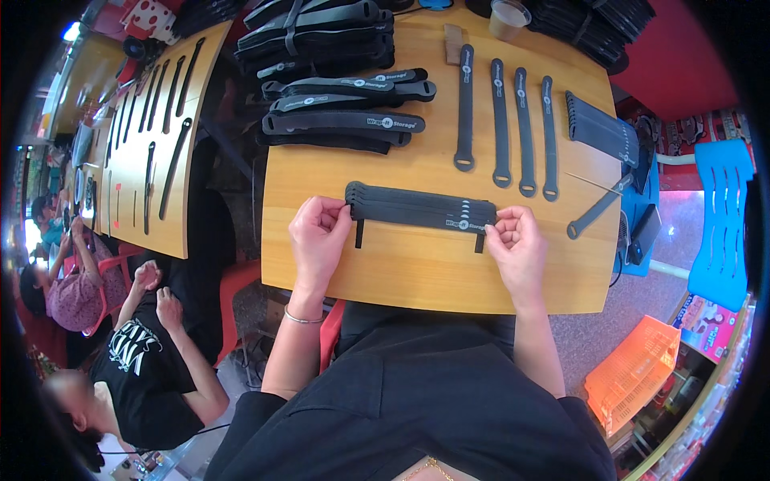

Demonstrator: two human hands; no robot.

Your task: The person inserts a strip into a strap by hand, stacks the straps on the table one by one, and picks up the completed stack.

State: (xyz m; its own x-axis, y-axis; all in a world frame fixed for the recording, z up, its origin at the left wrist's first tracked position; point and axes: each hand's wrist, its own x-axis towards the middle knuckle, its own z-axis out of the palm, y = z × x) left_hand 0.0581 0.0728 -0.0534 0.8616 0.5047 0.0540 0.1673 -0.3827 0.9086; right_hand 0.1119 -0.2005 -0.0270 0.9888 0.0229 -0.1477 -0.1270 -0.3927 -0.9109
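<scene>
A fanned stack of dark grey fabric straps lies crosswise near the front of the wooden table. My left hand pinches its left end between thumb and fingers. At the right end, the thumb and fingers of my right hand grip the stack's edge. Two narrow black strips, a left one and a right one, stick out below the stack near its ends. Beyond it lie several single straps with slotted near ends, side by side. Another strap lies slanted at the right edge.
Strap piles and banded bundles fill the far left. A fanned strap stack and a thin stick lie right. A plastic cup stands far back. Left, a co-worker sits by another table. An orange basket stands lower right.
</scene>
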